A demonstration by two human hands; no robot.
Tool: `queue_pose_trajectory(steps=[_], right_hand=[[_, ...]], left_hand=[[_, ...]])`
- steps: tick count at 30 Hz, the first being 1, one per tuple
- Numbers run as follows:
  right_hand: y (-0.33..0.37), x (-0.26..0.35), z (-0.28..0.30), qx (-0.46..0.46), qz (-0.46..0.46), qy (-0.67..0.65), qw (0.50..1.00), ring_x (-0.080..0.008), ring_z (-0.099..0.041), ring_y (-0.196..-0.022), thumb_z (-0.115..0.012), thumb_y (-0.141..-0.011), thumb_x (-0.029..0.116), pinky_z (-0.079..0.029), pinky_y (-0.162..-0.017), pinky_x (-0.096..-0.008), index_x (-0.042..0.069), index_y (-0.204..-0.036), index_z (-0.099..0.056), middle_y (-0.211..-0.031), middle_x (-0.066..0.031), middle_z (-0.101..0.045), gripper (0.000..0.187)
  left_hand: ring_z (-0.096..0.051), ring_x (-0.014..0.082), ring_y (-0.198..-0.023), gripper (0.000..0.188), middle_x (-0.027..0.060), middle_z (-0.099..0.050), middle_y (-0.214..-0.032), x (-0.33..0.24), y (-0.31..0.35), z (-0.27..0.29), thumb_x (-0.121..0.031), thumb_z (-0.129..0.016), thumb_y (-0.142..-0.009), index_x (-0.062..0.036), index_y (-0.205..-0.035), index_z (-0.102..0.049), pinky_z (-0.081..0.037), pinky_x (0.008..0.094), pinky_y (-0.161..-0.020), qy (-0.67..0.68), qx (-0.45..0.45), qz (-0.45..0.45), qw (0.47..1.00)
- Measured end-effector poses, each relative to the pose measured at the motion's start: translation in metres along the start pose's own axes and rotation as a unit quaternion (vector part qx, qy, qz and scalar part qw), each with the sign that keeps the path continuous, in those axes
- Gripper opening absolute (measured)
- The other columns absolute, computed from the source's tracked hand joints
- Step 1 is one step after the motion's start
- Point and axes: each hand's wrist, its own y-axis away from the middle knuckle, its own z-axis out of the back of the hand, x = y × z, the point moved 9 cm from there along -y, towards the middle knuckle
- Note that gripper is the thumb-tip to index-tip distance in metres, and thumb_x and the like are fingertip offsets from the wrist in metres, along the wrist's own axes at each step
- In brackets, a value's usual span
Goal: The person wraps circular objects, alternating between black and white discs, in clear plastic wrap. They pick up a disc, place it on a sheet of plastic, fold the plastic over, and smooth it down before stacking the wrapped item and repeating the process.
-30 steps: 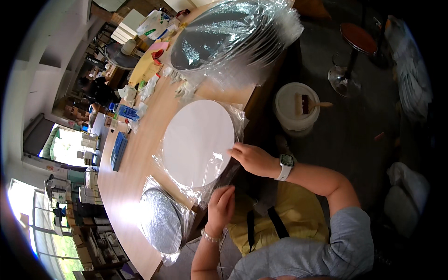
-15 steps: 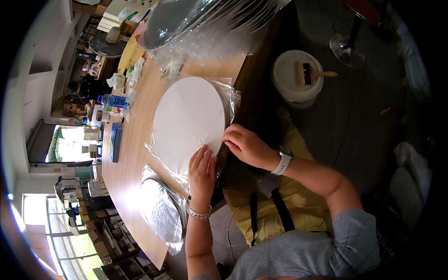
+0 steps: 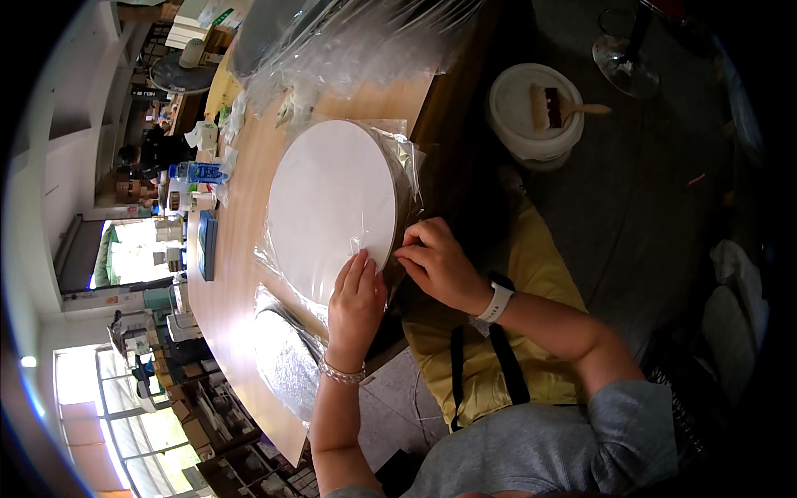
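Note:
A round white board point(image 3: 328, 207) lies on the wooden table at its near edge, with clear plastic film point(image 3: 404, 162) sticking out around it. My left hand point(image 3: 357, 299), with a beaded bracelet at the wrist, rests its outstretched fingers on the board's near rim. Just right of it, my right hand point(image 3: 440, 259) has thumb and fingers pinched together at the board's edge. The film there is thin, and the bit between those fingertips is barely visible.
A shiny film-wrapped round piece point(image 3: 286, 361) lies left of my left forearm. Crumpled plastic sheeting point(image 3: 357, 62) covers the table's far part. A blue-labelled bottle point(image 3: 198, 173) and a blue box point(image 3: 207, 245) stand beyond. On the floor, a white bucket point(image 3: 531, 141) carries a brush point(image 3: 552, 109).
My right hand has drawn slightly away from the board's rim, still pinched. My left hand stays on the rim. The whole view has shifted a little.

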Motion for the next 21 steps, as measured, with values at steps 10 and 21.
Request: queue_pose_trajectory(steps=[10,21], right_hand=[[0.007,-0.023,-0.014,-0.019,-0.084,-0.033,0.996,-0.0263,-0.048,-0.087,-0.069,-0.072,0.006,-0.043,-0.077,-0.0344,0.002,-0.079,-0.066,-0.088,-0.0080,-0.053,0.009],[0.024,-0.056,-0.047,0.026,-0.237,-0.180,0.954,-0.0259,-0.050,-0.091,-0.072,-0.073,0.016,-0.041,-0.081,-0.0346,0.005,-0.081,-0.070,-0.088,-0.0079,-0.057,0.014]], left_hand=[[-0.062,0.0301,-0.092,0.020,0.0166,-0.063,-0.106,0.003,-0.004,0.000,0.000,-0.064,-0.074,0.0035,-0.094,-0.064,-0.052,0.0366,-0.081,0.018,0.013,0.009,1.000],[-0.062,0.0307,-0.094,0.022,0.0179,-0.063,-0.106,0.008,-0.003,-0.001,-0.003,-0.065,-0.074,0.0041,-0.095,-0.062,-0.052,0.0368,-0.080,0.035,0.023,0.004,0.999]])
